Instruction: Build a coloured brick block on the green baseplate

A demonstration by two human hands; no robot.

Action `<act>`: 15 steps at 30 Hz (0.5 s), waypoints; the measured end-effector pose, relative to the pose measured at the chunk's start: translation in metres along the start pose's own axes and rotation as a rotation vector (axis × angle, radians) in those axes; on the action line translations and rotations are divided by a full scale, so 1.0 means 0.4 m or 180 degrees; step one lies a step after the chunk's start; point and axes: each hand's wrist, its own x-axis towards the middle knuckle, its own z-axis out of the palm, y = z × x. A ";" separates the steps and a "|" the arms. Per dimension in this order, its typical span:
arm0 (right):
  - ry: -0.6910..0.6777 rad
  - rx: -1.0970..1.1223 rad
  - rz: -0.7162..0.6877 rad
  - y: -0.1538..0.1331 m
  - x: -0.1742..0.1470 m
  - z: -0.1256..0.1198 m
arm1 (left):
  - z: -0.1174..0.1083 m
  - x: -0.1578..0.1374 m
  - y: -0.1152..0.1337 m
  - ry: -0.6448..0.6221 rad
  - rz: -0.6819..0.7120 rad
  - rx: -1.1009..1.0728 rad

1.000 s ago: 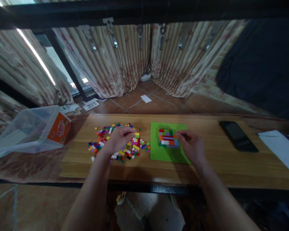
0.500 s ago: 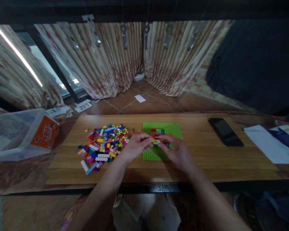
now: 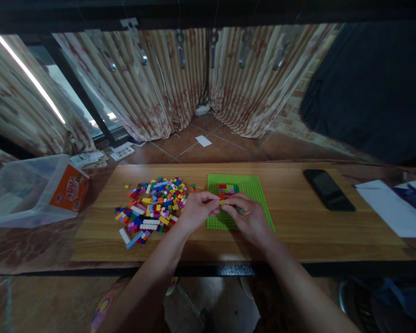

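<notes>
My left hand [image 3: 200, 209] and my right hand [image 3: 248, 215] meet over the left part of a green baseplate [image 3: 216, 223]. Both are closed in a pinch at a small yellow toy brick [image 3: 222, 202], one hand at each side; the fingertips cover much of it. Just beyond them, a built block of red, green and purple bricks [image 3: 229, 188] sits on the baseplate, partly hidden by my right fingers. To the left of my left hand spreads a heap of loose toy bricks [image 3: 149, 222] in many colours and lengths.
A black phone [image 3: 328, 190] lies on the wooden board [image 3: 298, 240] at the right, with white paper [image 3: 391, 208] beyond it. A clear plastic bin [image 3: 27, 192] with an orange label rests on its side at the left. Curtains hang behind.
My right fingers have drawn closer to the left fingertips and now cover more of the small bricks between them. The whole view has shifted slightly.
</notes>
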 end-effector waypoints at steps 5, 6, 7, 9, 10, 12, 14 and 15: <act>-0.0090 0.0094 0.0142 -0.008 -0.013 0.047 | -0.096 0.008 0.041 0.0991 0.0393 -0.0164; -0.0231 0.0017 0.0099 -0.013 -0.017 0.060 | -0.119 0.006 0.050 0.1130 0.0417 -0.0179; -0.0389 -0.0092 0.0036 -0.017 -0.021 0.073 | -0.138 0.004 0.056 0.1183 0.0395 -0.0167; -0.0625 -0.0370 -0.0095 -0.027 -0.027 0.100 | -0.162 -0.003 0.063 0.1141 0.0297 -0.0158; -0.0689 -0.0508 -0.0151 -0.030 -0.028 0.113 | -0.166 -0.006 0.063 0.1054 0.0234 -0.0159; -0.0729 -0.0719 -0.0234 -0.033 -0.028 0.138 | -0.161 -0.012 0.059 0.0845 0.0126 -0.0171; -0.0706 -0.0848 -0.0272 -0.032 -0.025 0.157 | -0.149 -0.015 0.053 0.0663 0.0037 -0.0154; -0.0667 -0.0883 -0.0274 -0.031 -0.023 0.164 | -0.143 -0.016 0.051 0.0603 0.0000 -0.0127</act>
